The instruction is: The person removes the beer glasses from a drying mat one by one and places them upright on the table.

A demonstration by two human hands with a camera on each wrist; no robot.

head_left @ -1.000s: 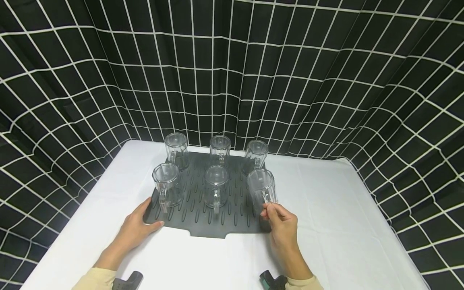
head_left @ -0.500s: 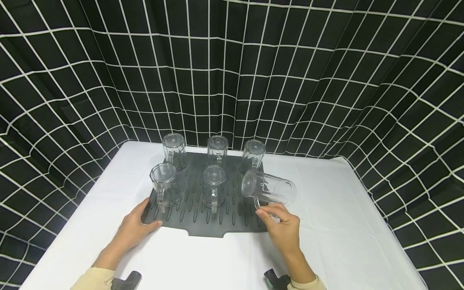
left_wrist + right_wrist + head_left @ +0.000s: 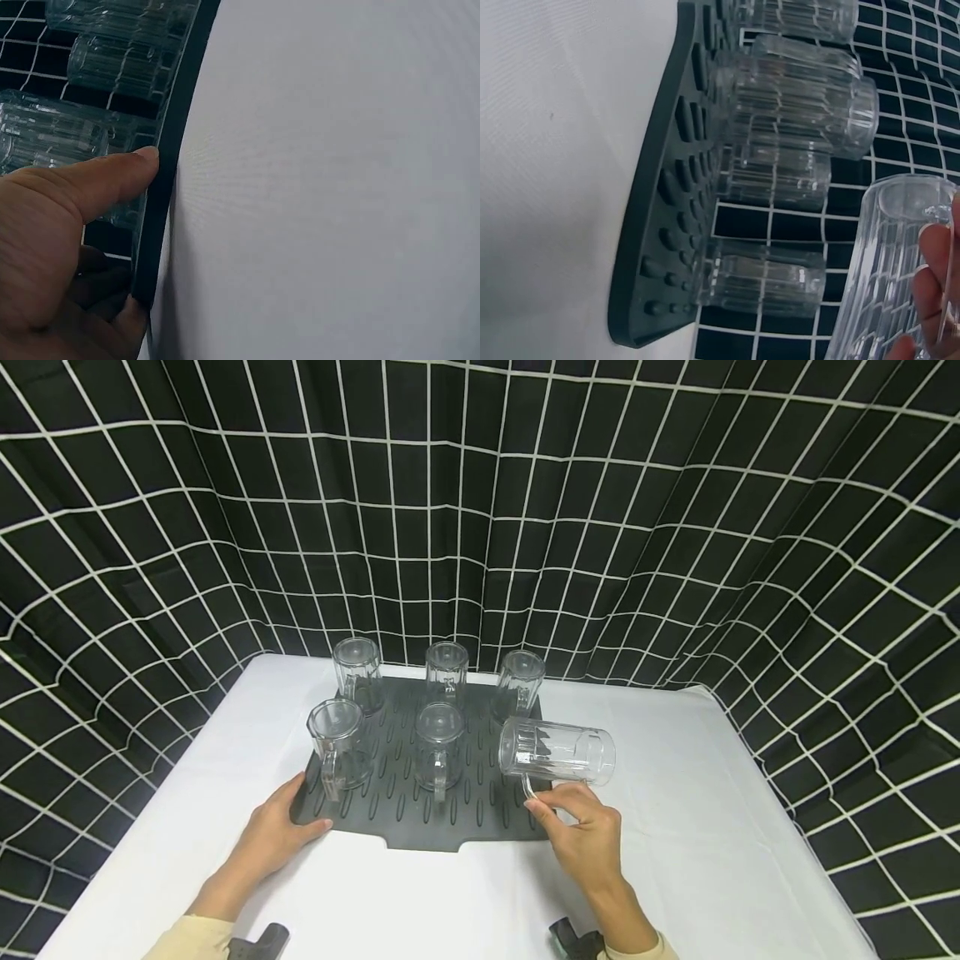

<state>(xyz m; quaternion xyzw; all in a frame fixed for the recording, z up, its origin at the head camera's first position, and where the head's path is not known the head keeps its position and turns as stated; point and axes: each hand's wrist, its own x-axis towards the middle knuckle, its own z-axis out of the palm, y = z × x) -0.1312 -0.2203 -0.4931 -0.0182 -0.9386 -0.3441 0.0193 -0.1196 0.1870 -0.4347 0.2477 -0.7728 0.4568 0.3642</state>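
Observation:
My right hand (image 3: 585, 835) pinches the handle of a clear glass mug (image 3: 558, 752). That mug lies sideways in the air, its base to the left and its mouth to the right, over the right edge of a dark grey drying mat (image 3: 405, 818). In the right wrist view the fingers (image 3: 937, 262) show at the mug's handle side. My left hand (image 3: 273, 831) rests at the mat's front left corner, thumb on the front edge and fingers along the left side. Nearest to it, an upside-down glass mug (image 3: 341, 747) stands on the mat.
Several more mugs stand upside down on the ribbed mat, among them a front middle mug (image 3: 438, 747) and a back right mug (image 3: 519, 685). A white cloth (image 3: 675, 827) covers the table. Black curtains with a white grid (image 3: 450, 527) enclose the back and sides.
My right hand has lifted the front right mug from the mat and tipped it from upside down onto its side, mouth to the right. The left hand stays at the mat's corner.

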